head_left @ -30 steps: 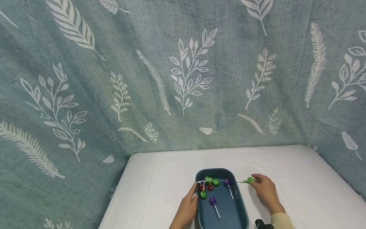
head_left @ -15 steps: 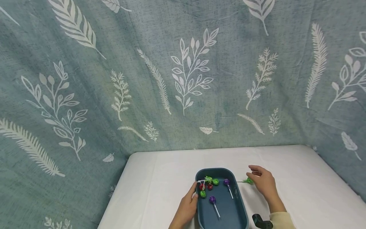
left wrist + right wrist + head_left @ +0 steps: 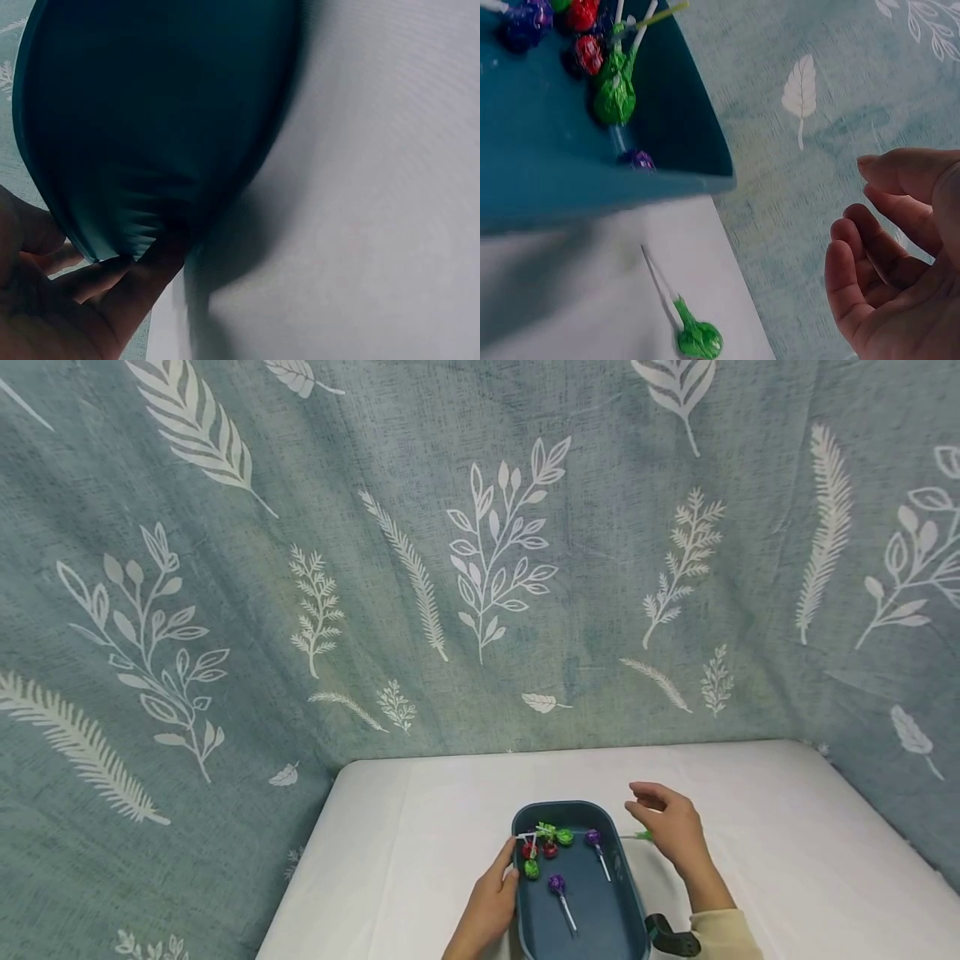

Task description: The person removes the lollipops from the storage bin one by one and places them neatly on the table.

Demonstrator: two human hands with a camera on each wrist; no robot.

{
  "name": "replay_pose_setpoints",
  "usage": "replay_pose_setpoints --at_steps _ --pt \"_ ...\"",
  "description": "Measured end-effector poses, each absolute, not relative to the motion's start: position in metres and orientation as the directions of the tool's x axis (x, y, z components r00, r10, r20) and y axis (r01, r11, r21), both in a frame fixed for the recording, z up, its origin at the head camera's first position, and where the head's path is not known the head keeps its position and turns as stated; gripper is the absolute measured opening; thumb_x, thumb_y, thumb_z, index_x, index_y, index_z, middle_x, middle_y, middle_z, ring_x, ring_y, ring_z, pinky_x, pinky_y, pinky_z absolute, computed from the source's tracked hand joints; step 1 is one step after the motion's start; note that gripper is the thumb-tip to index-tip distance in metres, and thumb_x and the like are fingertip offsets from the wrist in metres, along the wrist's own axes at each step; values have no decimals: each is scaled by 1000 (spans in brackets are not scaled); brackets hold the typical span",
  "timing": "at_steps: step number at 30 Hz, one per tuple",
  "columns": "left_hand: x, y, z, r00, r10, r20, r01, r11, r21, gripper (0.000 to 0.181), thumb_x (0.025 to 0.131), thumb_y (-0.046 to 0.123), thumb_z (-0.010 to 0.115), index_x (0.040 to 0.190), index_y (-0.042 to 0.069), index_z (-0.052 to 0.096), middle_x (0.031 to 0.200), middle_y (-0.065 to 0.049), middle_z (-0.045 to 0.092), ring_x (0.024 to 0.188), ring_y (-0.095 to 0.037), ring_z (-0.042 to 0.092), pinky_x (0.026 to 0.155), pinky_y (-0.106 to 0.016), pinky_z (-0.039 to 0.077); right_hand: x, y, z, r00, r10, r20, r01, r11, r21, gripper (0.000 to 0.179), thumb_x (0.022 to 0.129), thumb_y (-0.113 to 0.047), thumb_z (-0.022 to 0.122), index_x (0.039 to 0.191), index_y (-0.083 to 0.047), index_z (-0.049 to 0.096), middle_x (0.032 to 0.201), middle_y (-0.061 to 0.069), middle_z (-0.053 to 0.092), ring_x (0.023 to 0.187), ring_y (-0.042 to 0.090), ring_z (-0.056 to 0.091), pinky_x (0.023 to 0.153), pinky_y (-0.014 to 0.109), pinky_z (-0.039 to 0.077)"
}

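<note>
My left hand (image 3: 489,906) holds the left side of a dark blue tray (image 3: 632,902); in the left wrist view its fingers (image 3: 146,289) lie against the wall and rim. Inside the tray are a purple lollipop (image 3: 557,885), another purple lollipop (image 3: 593,839), green lollipops (image 3: 565,837) and red lollipops (image 3: 550,850). My right hand (image 3: 675,831) hovers right of the tray, loosely bent and holding nothing. A green-wrapped lollipop (image 3: 699,339) lies below it on the table, outside the tray, partly hidden by the hand in the head view.
A white-covered table (image 3: 420,827) bears the tray. Behind and beside it hangs a blue-green cloth (image 3: 405,610) with white leaf prints. A black device (image 3: 671,937) is strapped at my right wrist, near the tray's right edge.
My right hand has let go of the green lollipop beside the tray, lifted, and moved left toward the tray. The left hand and tray have stayed in place.
</note>
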State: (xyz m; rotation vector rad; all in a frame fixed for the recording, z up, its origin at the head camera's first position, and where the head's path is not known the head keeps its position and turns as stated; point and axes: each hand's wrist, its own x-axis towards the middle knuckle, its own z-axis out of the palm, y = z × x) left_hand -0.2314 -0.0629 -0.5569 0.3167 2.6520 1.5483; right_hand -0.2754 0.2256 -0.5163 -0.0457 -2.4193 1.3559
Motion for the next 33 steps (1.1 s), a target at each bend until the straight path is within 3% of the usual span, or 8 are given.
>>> replay_pose_setpoints --at_steps 3,9,22,29,33 --pt "-231 -63 -557 -977 205 54 146 466 872 46 95 16 38 139 19 28 137 -5 35 123 -25 33 98 -46 27 -272 214 -509 -935 202 291 -140 544 -827 36 78 -33 67 105 -10 63 94 10 62 86 23 55 62 43 45" --pt "-232 -62 -557 -977 205 62 154 472 868 46 95 16 38 139 18 28 137 -4 35 122 -25 34 98 -46 28 -269 198 -498 -957 181 225 -98 528 -844 35 79 -29 66 108 -10 62 102 11 62 94 25 57 74 39 48" --pt "-234 -61 -555 -976 204 81 170 467 868 45 95 16 38 139 16 30 136 -4 36 123 -25 34 98 -47 27 -274 171 -501 -976 141 168 -66 545 -836 35 78 -22 67 110 -9 61 107 11 60 95 26 58 74 41 49" --pt "-233 -62 -555 -977 202 73 162 474 866 45 94 17 39 139 17 30 136 -5 38 122 -26 34 97 -48 28 -277 161 -511 -976 124 179 -77 574 -815 32 74 -15 69 104 -6 63 99 10 62 91 25 60 76 41 48" --pt "-232 -62 -556 -977 203 71 161 474 866 45 94 16 39 139 17 30 134 -7 40 121 -27 36 96 -49 29 -280 155 -514 -980 121 161 -55 607 -792 30 73 -12 69 101 -6 64 94 7 64 85 22 59 69 38 49"
